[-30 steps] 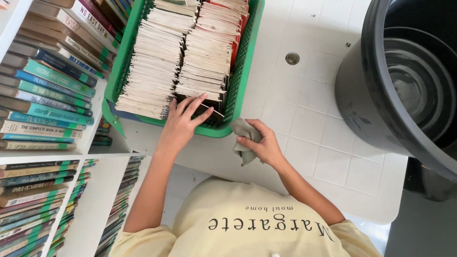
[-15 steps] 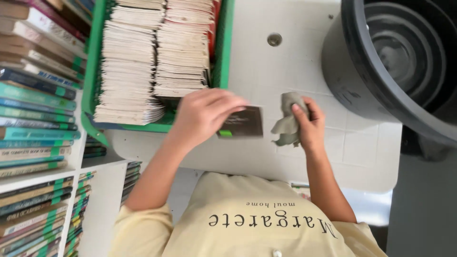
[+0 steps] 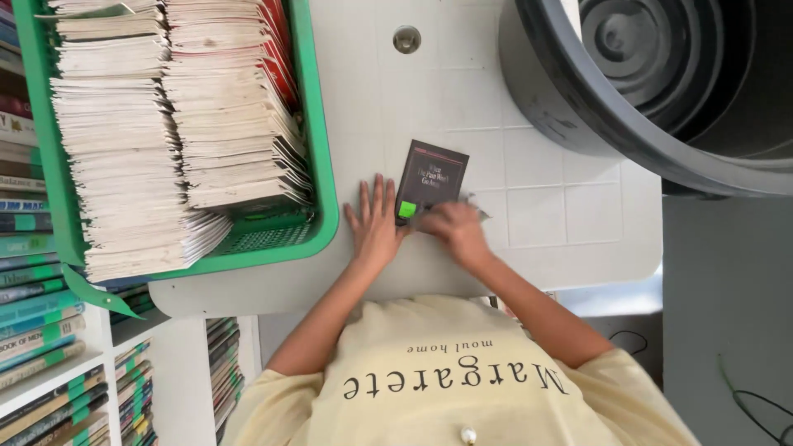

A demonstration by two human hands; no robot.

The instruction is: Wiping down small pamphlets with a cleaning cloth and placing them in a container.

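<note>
A small dark booklet (image 3: 434, 175) with a green sticker lies flat on the white tiled table (image 3: 562, 223). My left hand (image 3: 373, 225) rests flat on the table with fingers spread, touching the booklet's left edge. My right hand (image 3: 454, 233) is closed on a grey cloth (image 3: 477, 210), pressed against the booklet's near edge; most of the cloth is hidden under the hand. To the left stands a green plastic basket (image 3: 324, 165) packed with two rows of worn booklets (image 3: 223, 107).
A large black tub (image 3: 578, 107) fills the table's far right corner and overhangs it. Shelves of books (image 3: 33, 272) run along the left and below the table. A round metal fitting (image 3: 406, 39) sits in the tabletop. Dark floor lies at the right.
My left hand drew the dark booklet out of the basket and laid it on the table. My right hand with the cloth moved onto the booklet. The view shifted right.
</note>
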